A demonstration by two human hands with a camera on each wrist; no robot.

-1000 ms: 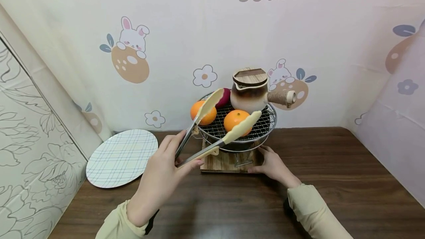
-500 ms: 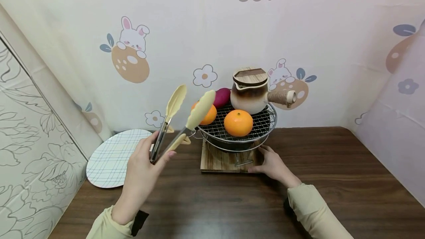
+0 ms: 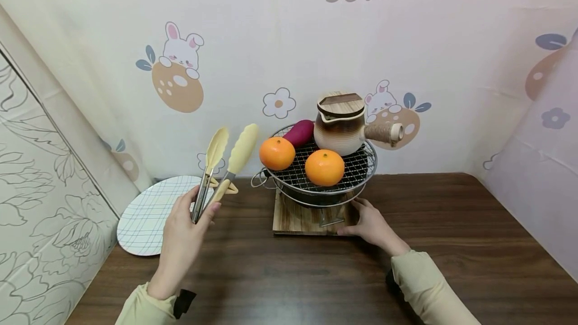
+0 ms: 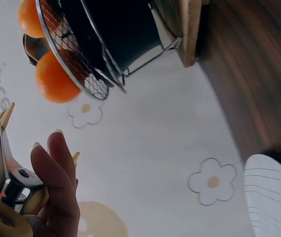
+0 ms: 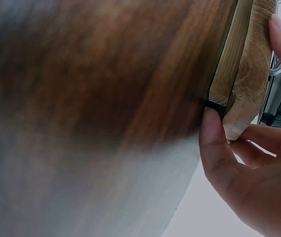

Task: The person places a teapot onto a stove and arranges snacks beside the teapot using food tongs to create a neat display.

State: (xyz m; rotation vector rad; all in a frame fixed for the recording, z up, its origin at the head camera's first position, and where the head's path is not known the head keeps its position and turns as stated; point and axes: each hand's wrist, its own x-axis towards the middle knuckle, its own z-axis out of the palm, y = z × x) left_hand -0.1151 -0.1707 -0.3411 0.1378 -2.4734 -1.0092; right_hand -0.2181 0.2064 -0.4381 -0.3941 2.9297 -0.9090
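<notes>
My left hand (image 3: pixel 182 237) holds a pair of tongs (image 3: pixel 243 149) with cream tips, raised and spread apart, overlapping the plate's right edge in the head view. Nothing is between the tips. In the left wrist view, the fingers (image 4: pixel 56 168) wrap the tongs near their sprung hinge. My right hand (image 3: pixel 375 224) grips the front right corner of a wooden board (image 3: pixel 295 217); the right wrist view shows digits on both sides of the board's edge (image 5: pixel 249 64). On the board stands a round grill (image 3: pixel 293 177) bearing one orange (image 3: pixel 277 153), another orange (image 3: pixel 324 167), a purple oblong vegetable (image 3: pixel 300 133) and a side-handled teapot (image 3: pixel 338 137).
An oval checked plate (image 3: pixel 151 217) lies at the left of the brown wooden table (image 3: pixel 280 280). Behind the table hangs a printed curtain (image 3: pixel 253 39). The teapot's rope-wound handle (image 3: pixel 381 133) juts out to the right over the grill's rim.
My left hand has carried the tongs left, away from the grill and oranges, toward the plate. The spread tips have drawn somewhat closer together. My right hand has stayed on the board.
</notes>
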